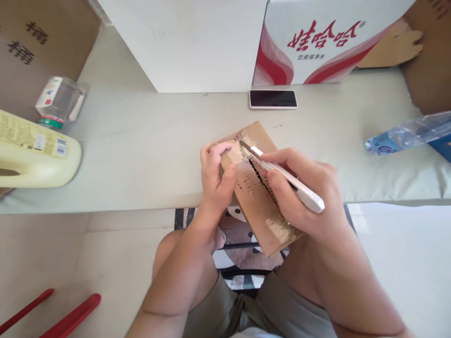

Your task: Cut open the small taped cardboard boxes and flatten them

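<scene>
Over cloth edge: L hand grips box, R hand grasps cutter; room L.

Across the near edge of the desk before you reaches the cardboard box, your left hand at its far left corner, your right hand over its right side, holding the utility knife. Beyond the box, the phone lies just before the water carton. Toward your left, the jug sits nearer you than the clear bottle; toward your right lies the water bottle.
</scene>
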Demonstrator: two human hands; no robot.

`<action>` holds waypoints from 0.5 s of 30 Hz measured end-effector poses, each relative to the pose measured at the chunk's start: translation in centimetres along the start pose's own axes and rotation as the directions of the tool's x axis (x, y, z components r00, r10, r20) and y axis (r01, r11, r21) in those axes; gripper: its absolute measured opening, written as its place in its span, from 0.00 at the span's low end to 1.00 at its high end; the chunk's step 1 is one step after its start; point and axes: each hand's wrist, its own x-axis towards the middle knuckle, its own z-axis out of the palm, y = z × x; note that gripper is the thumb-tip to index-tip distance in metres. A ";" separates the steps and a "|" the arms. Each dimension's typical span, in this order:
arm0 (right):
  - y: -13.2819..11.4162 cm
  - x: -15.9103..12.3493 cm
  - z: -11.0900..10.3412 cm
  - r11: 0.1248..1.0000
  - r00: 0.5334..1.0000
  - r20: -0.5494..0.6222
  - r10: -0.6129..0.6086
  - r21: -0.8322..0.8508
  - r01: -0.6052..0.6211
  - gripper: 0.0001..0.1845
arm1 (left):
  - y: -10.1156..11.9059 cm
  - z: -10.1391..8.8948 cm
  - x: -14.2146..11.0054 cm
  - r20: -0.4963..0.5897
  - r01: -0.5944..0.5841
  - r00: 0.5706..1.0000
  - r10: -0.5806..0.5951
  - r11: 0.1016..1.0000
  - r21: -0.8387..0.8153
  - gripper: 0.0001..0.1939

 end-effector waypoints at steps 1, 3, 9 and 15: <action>0.0 0.0 0.0 1.000 1.000 0.003 0.005 0.002 -0.005 0.08 | 0.0 0.0 0.0 -0.003 0.000 1.000 0.000 1.000 -0.011 0.23; 0.0 0.0 0.0 1.000 1.000 0.024 0.000 -0.003 0.000 0.08 | 0.1 0.0 0.0 -0.004 0.005 1.000 -0.005 1.000 -0.010 0.22; 0.1 0.0 0.0 1.000 1.000 0.030 -0.009 0.002 0.009 0.09 | -0.1 0.0 -0.1 -0.020 -0.009 1.000 0.008 0.999 -0.053 0.21; -0.2 -0.1 -0.1 1.000 1.000 -0.007 0.002 -0.023 -0.002 0.08 | 0.1 0.0 0.1 -0.023 -0.009 1.000 0.007 0.996 -0.085 0.22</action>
